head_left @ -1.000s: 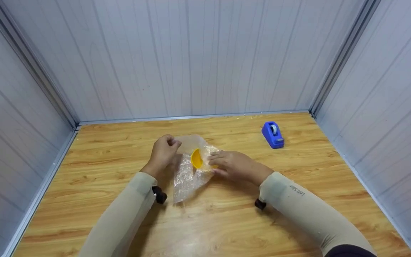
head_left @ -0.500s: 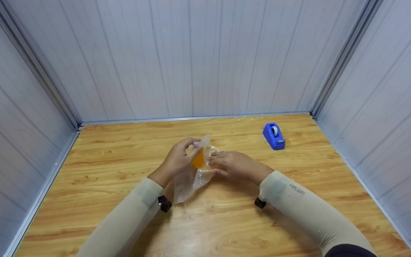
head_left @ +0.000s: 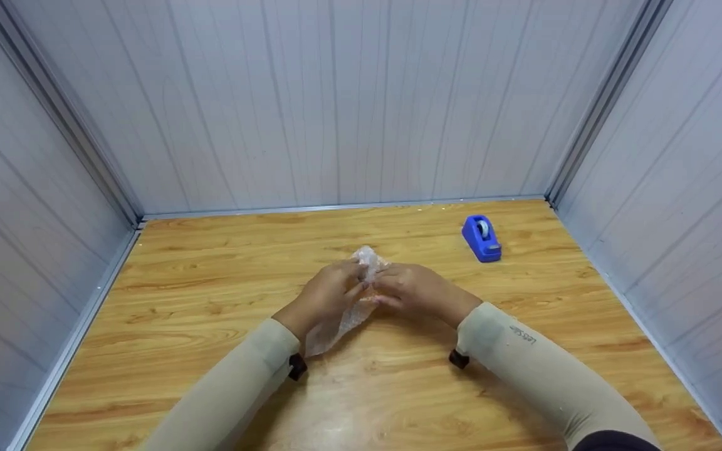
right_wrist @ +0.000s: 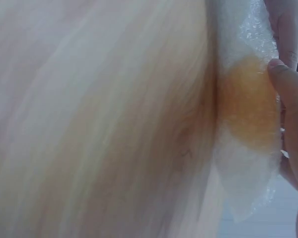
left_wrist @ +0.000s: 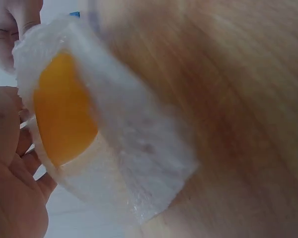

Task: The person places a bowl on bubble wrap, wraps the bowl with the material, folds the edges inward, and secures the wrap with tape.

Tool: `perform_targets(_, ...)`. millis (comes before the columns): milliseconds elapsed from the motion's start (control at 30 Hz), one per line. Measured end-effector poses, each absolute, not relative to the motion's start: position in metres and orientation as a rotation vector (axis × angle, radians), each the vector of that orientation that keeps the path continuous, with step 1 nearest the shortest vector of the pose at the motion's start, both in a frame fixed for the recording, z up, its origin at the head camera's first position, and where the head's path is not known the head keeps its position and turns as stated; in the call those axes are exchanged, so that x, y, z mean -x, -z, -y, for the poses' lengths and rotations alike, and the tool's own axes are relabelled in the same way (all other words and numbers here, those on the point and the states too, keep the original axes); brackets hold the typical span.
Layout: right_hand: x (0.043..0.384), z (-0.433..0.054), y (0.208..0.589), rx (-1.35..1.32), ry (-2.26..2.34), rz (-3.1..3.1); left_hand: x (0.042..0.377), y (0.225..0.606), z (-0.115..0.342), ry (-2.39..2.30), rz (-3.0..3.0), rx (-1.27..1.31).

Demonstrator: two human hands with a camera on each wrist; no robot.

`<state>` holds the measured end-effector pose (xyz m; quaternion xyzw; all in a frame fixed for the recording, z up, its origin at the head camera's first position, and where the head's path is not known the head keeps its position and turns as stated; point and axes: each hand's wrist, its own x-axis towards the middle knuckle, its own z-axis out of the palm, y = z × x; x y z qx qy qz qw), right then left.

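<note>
A sheet of bubble wrap [head_left: 340,327] is folded around a yellow round, cup-like thing [left_wrist: 64,114] near the middle of the table. In the head view the hands and wrap hide the yellow thing; in the wrist views it shows through an open end and through the film. My left hand [head_left: 331,289] holds the wrap's flap folded over from the left, fingers along its top. From the right, my right hand [head_left: 416,287] grips the wrapped bundle, its thumb [right_wrist: 288,82] pressing the film. The fingers of both hands nearly meet over the bundle.
A blue tape dispenser [head_left: 481,238] with a roll in it stands at the back right of the wooden table [head_left: 210,263]. Pale panel walls [head_left: 361,106] close off the back and both sides. A loose tail of wrap points toward me.
My left hand has pinched the left flap of bubble wrap and carried it rightward over the yellow thing, covering it from above. My right hand has stayed in place on the bundle.
</note>
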<state>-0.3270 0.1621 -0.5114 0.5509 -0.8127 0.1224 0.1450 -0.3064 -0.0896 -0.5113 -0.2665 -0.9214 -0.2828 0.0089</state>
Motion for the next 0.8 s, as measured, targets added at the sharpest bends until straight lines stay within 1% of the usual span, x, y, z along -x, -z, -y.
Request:
perform_targets(233, 0.329, -0.16, 0.509, -1.494, -0.367, 2.286, 0.305, 0.512, 0.091, 0.808, 2.831, 0.984)
perform_targets(467, 0.329, -0.163, 0.508, -1.475, -0.154, 2.515, 0.298, 0.513, 0.1, 0.857, 2.808, 0.997)
perform_targets(633, 0.326, -0.162, 0.507, -1.433, -0.088, 2.722, 0.295, 0.512, 0.109, 0.818, 2.742, 1.037)
perform_targets(800, 0.326, -0.162, 0.506, -1.442, -0.075, 2.758, 0.289, 0.505, 0.124, 0.733, 2.668, 1.068)
